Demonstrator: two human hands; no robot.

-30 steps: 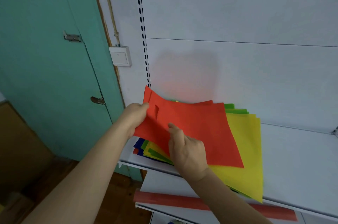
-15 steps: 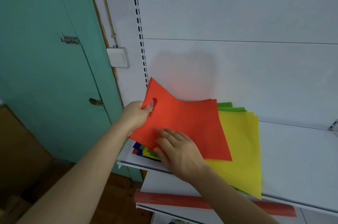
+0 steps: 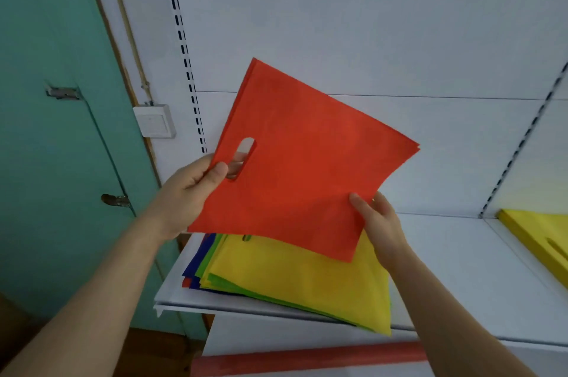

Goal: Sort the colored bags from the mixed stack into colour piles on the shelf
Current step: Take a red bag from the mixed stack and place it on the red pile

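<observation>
A flat red bag (image 3: 304, 167) with a cut-out handle slot is held up in the air above the mixed stack (image 3: 295, 275). My left hand (image 3: 190, 192) pinches its left edge beside the slot. My right hand (image 3: 379, 223) pinches its lower right edge. The stack lies at the left end of the white shelf (image 3: 461, 269), yellow bag on top, with green, blue and red edges showing underneath. A pile of yellow bags (image 3: 538, 232) lies at the shelf's far right, cut off by the frame edge.
White back panels with slotted uprights (image 3: 184, 50) rise behind the shelf. A teal door (image 3: 61, 130) and a wall switch (image 3: 153, 121) stand to the left. A red strip (image 3: 307, 358) runs along the lower shelf's front.
The red bag has been lifted off the stack and raised in front of the back panel. My right hand moved from pressing on it to pinching its right edge. The view shifted right.
</observation>
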